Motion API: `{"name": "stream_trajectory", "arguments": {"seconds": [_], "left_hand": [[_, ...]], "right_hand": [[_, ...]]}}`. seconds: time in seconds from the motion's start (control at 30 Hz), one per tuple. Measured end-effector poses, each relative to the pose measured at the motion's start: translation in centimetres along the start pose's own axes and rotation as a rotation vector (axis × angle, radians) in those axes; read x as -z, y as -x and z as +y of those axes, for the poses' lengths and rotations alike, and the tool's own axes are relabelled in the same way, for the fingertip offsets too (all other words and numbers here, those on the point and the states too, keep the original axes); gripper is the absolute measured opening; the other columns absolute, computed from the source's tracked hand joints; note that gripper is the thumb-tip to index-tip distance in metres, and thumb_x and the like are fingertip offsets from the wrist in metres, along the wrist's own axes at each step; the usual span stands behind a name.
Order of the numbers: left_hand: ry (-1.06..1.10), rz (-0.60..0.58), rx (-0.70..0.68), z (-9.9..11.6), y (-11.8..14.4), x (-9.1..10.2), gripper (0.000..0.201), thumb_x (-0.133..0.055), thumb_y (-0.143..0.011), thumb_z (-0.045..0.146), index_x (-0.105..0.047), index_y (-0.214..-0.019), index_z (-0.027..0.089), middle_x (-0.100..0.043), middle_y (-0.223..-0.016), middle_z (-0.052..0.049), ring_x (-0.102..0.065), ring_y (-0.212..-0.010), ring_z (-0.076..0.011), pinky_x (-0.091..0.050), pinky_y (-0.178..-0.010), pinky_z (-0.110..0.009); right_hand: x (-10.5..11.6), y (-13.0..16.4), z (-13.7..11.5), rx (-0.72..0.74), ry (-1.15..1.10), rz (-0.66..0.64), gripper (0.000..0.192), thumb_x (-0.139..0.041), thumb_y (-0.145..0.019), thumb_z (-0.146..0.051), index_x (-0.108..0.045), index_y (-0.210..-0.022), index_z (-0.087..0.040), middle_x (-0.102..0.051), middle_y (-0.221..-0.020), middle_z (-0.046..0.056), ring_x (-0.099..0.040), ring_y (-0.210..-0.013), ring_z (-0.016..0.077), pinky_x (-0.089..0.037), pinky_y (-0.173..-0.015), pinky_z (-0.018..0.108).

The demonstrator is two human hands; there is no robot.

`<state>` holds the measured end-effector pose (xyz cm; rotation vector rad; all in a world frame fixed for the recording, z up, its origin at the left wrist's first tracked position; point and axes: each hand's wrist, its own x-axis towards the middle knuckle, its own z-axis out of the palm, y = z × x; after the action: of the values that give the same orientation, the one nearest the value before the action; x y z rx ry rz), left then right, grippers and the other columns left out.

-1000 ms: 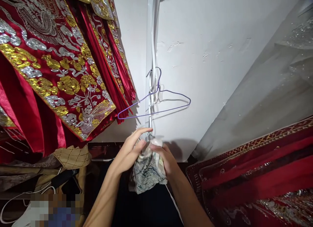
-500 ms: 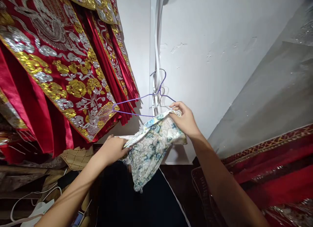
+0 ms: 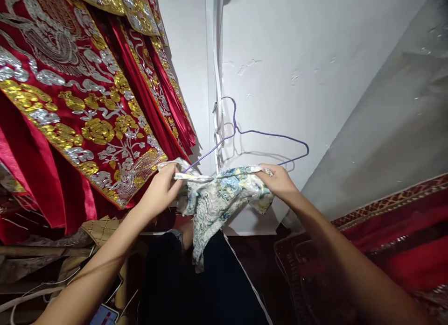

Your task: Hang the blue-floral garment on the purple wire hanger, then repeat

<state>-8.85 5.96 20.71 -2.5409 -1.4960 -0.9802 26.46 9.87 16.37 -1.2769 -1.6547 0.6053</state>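
A pale cloth with a blue-green floral print [image 3: 217,196] is stretched between my two hands just below a purple wire hanger [image 3: 266,134]. My left hand [image 3: 161,188] pinches its left edge, close to the hanging red garments. My right hand [image 3: 278,181] grips its right edge, under the hanger's lower bar. The hanger hooks on a fitting on the white wall [image 3: 280,59], and its left arm runs down behind the cloth. The cloth's loose end droops between my arms.
Red garments with gold and silver embroidery [image 3: 80,110] hang at the left. More red embroidered fabric [image 3: 395,236] lies at the right under a grey sheet [image 3: 392,119]. Cables and a phone [image 3: 105,313] lie at the lower left. A dark cloth [image 3: 196,287] lies below.
My hands have spread the bunched cloth out and raised it to the hanger. The hanger has swung so its bar now reaches right. My left hand rose level with my right hand.
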Motion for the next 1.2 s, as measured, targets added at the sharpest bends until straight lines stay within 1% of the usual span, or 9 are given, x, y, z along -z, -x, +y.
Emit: {"name": "stream_trajectory", "arguments": {"seconds": [0.07, 0.2, 0.33, 0.47, 0.63, 0.83, 0.97, 1.1, 1.2], "left_hand": [[0.092, 0.05, -0.084, 0.8, -1.6, -0.3, 0.004, -0.048, -0.093, 0.02, -0.051, -0.096, 0.021, -0.066, -0.118, -0.01, -0.064, -0.107, -0.0248, -0.049, -0.089, -0.035], [0.187, 0.057, -0.156, 1.5, -4.3, -0.8, 0.041, -0.045, -0.09, 0.01, -0.051, -0.13, 0.02, -0.065, -0.127, -0.01, -0.064, -0.115, -0.0212, -0.049, -0.098, -0.035], [0.21, 0.046, -0.156, 0.1, -5.2, -0.7, 0.044, -0.045, -0.09, 0.009, -0.06, -0.131, 0.019, -0.07, -0.125, -0.009, -0.066, -0.112, -0.0211, -0.05, -0.102, -0.037], [0.185, 0.009, -0.156, -0.6, -5.2, -0.1, 0.041, -0.048, -0.092, 0.015, -0.062, -0.131, 0.018, -0.069, -0.129, -0.009, -0.064, -0.118, -0.0238, -0.047, -0.107, -0.041], [0.181, 0.006, -0.193, 0.0, -5.4, 0.3, 0.039, -0.047, -0.093, 0.013, -0.063, -0.128, 0.016, -0.068, -0.12, -0.01, -0.064, -0.113, -0.0222, -0.048, -0.103, -0.037], [0.17, 0.017, -0.199, 0.3, -5.0, 0.8, 0.039, -0.045, -0.094, 0.012, -0.062, -0.129, 0.018, -0.065, -0.113, -0.008, -0.062, -0.106, -0.0212, -0.048, -0.097, -0.036], [0.156, 0.017, -0.191, 0.2, -4.9, 1.2, 0.039, -0.044, -0.095, 0.015, -0.063, -0.129, 0.018, -0.061, -0.106, -0.008, -0.06, -0.1, -0.0214, -0.048, -0.093, -0.035], [0.163, 0.013, -0.189, -0.1, -5.2, 1.5, 0.038, -0.044, -0.095, 0.015, -0.065, -0.127, 0.02, -0.059, -0.1, -0.006, -0.059, -0.096, -0.0209, -0.048, -0.091, -0.036], [0.153, 0.064, -0.183, -0.7, -5.3, 2.0, 0.034, -0.046, -0.095, 0.017, -0.069, -0.12, 0.022, -0.056, -0.104, -0.007, -0.057, -0.103, -0.0219, -0.047, -0.095, -0.038]], "right_hand": [[-0.1, 1.4, -1.5, -0.018, -0.037, -0.072, 0.021, -0.058, -0.083, -0.033, -0.069, -0.074, -0.017, -0.065, -0.071, 0.002, -0.058, -0.07, 0.0195, -0.04, -0.062, 0.028], [0.1, 4.0, -4.3, -0.038, -0.087, -0.231, 0.019, -0.062, -0.076, -0.025, -0.076, -0.089, -0.022, -0.073, -0.09, 0.004, -0.063, -0.079, 0.0237, -0.047, -0.067, 0.031], [3.3, 5.0, -5.2, -0.11, 0.025, 0.037, 0.063, -0.074, -0.069, -0.029, -0.064, -0.131, -0.029, -0.072, -0.095, 0.006, -0.063, -0.071, 0.0236, -0.05, -0.063, 0.033], [6.0, 4.8, -4.8, -0.124, 0.198, 0.299, 0.083, -0.084, -0.064, -0.042, -0.049, -0.138, -0.027, -0.063, -0.079, 0.004, -0.058, -0.062, 0.0219, -0.045, -0.056, 0.032], [6.3, 4.8, -4.9, -0.192, 0.296, 0.261, 0.076, -0.081, -0.066, -0.052, -0.044, -0.128, -0.029, -0.061, -0.075, 0.0, -0.056, -0.058, 0.0204, -0.043, -0.054, 0.031], [6.5, 5.6, -5.2, -0.131, 0.307, 0.291, 0.091, -0.083, -0.066, -0.049, -0.034, -0.141, -0.028, -0.065, -0.081, 0.002, -0.057, -0.056, 0.0192, -0.044, -0.053, 0.031], [6.7, 5.8, -5.8, -0.165, 0.338, 0.193, 0.084, -0.077, -0.074, -0.047, -0.038, -0.146, -0.027, -0.062, -0.07, -0.001, -0.054, -0.05, 0.0187, -0.041, -0.051, 0.03], [6.8, 5.2, -6.0, -0.103, 0.385, 0.204, 0.083, -0.075, -0.076, -0.047, -0.042, -0.148, -0.023, -0.062, -0.071, 0.0, -0.058, -0.056, 0.0203, -0.042, -0.055, 0.03], [7.6, 4.1, -6.0, -0.063, 0.322, 0.099, 0.04, -0.071, -0.079, -0.048, -0.072, -0.109, -0.021, -0.066, -0.076, 0.004, -0.063, -0.07, 0.0237, -0.044, -0.061, 0.032]]}}
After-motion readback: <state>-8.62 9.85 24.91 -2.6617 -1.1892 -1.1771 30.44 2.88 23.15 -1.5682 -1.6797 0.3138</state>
